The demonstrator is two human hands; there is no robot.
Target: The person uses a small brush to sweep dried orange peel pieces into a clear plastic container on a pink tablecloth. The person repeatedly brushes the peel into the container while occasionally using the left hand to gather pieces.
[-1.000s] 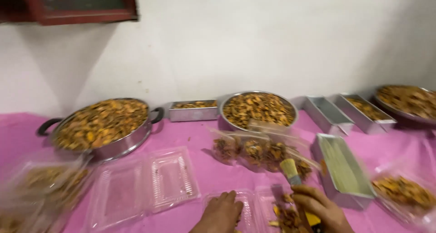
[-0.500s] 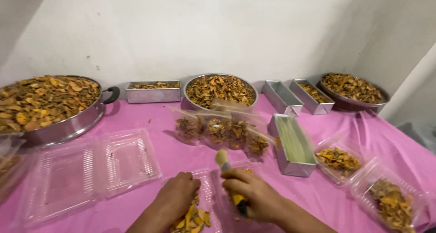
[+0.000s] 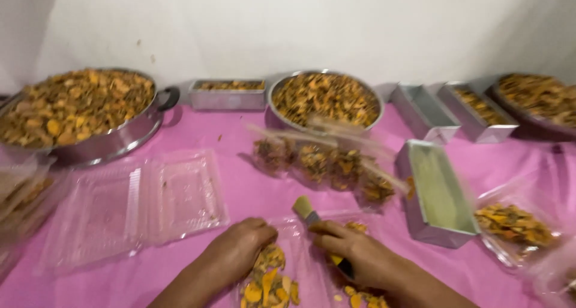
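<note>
— What's closest, at the near edge of the tabletop (image 3: 252, 194)?

— Both hands. The right hand (image 3: 360, 257) has its fingers clenched round a small brush (image 3: 318, 227), bristles pointing toward the far edge, the yellow handle end showing under the palm. The left hand (image 3: 237, 254) lies with curled fingers on an open clear tray (image 3: 294, 266) holding orange-yellow chips (image 3: 267, 281); whether it pinches anything I cannot tell.

— How would those handle?

— I'd judge the brush light and stiff, best held mid-handle as it is. The tray looks thin and flexible, easily buckled; the chips look brittle and light.

— And farther out?

— An empty clear hinged container (image 3: 138, 206) toward the left edge, a row of filled bags (image 3: 324, 164) in the middle, and a rectangular metal tin (image 3: 438, 194) at the right. Along the far edge, a big handled pan (image 3: 78, 113) and a round bowl (image 3: 324, 98), both heaped with chips, plus more tins (image 3: 450, 107).

— Anything unclear?

— Motion blurs everything; the bottom edge cuts off the forearms and tray, and the bags at both side edges smear.
</note>
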